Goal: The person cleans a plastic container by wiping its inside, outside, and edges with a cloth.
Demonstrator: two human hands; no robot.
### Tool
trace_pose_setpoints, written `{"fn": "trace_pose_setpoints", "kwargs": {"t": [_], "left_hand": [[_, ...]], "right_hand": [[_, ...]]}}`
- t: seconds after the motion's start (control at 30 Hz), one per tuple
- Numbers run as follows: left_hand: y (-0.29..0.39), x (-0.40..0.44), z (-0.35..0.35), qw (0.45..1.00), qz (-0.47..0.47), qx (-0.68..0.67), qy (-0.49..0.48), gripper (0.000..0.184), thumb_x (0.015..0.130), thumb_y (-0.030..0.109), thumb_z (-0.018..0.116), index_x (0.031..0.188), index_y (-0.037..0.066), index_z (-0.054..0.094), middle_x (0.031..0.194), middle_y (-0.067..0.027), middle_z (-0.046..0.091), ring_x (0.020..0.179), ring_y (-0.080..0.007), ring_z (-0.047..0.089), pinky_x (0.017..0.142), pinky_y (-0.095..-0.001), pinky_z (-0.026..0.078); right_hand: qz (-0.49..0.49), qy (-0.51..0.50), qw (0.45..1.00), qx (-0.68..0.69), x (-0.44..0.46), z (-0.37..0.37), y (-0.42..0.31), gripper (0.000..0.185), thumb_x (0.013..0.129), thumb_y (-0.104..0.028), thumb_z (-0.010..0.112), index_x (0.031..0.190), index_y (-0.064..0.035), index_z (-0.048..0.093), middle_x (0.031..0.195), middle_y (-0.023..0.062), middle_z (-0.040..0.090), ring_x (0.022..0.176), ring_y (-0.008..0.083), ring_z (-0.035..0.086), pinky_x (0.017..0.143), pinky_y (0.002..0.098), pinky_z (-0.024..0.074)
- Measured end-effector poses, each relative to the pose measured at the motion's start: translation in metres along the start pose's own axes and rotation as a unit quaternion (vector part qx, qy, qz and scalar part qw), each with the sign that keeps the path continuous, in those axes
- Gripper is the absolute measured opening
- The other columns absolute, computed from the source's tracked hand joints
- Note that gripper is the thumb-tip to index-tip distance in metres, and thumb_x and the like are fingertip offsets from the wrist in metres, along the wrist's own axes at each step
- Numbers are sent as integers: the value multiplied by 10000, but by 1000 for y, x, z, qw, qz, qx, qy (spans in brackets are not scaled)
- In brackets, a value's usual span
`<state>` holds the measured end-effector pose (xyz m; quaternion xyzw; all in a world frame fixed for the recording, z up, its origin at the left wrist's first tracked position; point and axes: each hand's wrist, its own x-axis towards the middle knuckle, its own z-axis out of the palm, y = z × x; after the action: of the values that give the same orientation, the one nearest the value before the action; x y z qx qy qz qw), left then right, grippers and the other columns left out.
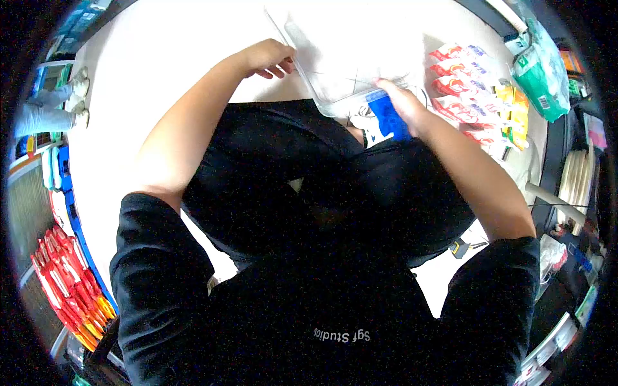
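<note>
At twelve o'clock, the clear plastic tray [331, 71] is met at its left rim by the left hand [271, 59], fingers loosely bent and parted. At one o'clock, its near right corner is reached by the right hand [407, 106], blue-and-white packet [388, 118] alongside, grip impossible to tell; red-and-white packets [458, 87] are lined up at two.

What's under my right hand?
Under your right hand, part of a blue-and-white packet shows, near the clear container. Whatever the palm covers can't be seen.
</note>
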<state>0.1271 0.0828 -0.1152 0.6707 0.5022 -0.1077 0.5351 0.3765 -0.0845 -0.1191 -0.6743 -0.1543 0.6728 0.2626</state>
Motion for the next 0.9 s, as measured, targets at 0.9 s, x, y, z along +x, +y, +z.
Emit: {"fn": "trace_pose_setpoints", "kwargs": {"t": [0.9], "left_hand": [[134,-144,6,680,487,438,331,451,692,196,736,1099,86,577,1017,-125,631,946,-318,588,807,-393,467]], "right_hand": [[-365,20,928,-75,-113,35,-9,265,792,-74,579,1006,79,611,748,69,630,640,129,608,605,253,499]]}}
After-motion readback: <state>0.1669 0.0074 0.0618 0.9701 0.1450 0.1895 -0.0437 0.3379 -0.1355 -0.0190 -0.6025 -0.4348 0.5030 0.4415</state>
